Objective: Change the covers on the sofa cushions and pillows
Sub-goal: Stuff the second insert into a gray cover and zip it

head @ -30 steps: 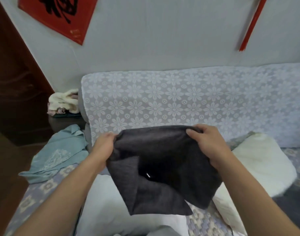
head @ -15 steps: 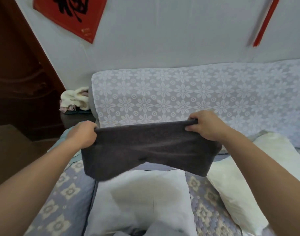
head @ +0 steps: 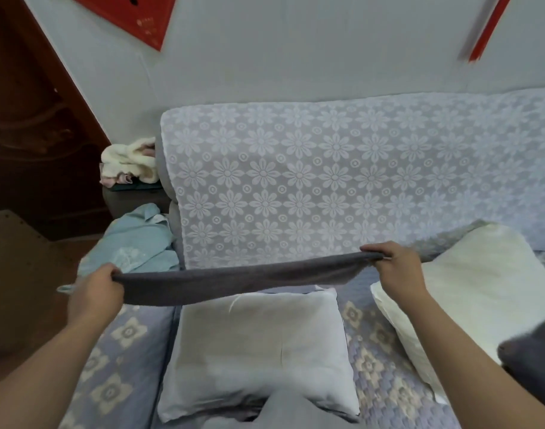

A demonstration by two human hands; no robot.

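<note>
A dark grey cushion cover (head: pixel 240 281) is stretched nearly flat between my hands, above the sofa seat. My left hand (head: pixel 94 292) grips its left corner and my right hand (head: pixel 395 267) pinches its right corner. Below the cover a bare white pillow (head: pixel 259 351) lies on the patterned seat (head: pixel 116 360). A second bare cream pillow (head: pixel 482 298) leans at the right. A dark grey fabric edge (head: pixel 531 357) shows at the far right.
The sofa back (head: pixel 327 181) wears a white flower-lace cover. A light blue cloth (head: pixel 135 243) is crumpled at the seat's left end. A cream towel bundle (head: pixel 128 164) sits on the armrest. A dark wooden door (head: pixel 32 134) stands at left.
My hands have spread apart and lowered, pulling the hanging grey cover out into a flat, taut band over the white pillow.
</note>
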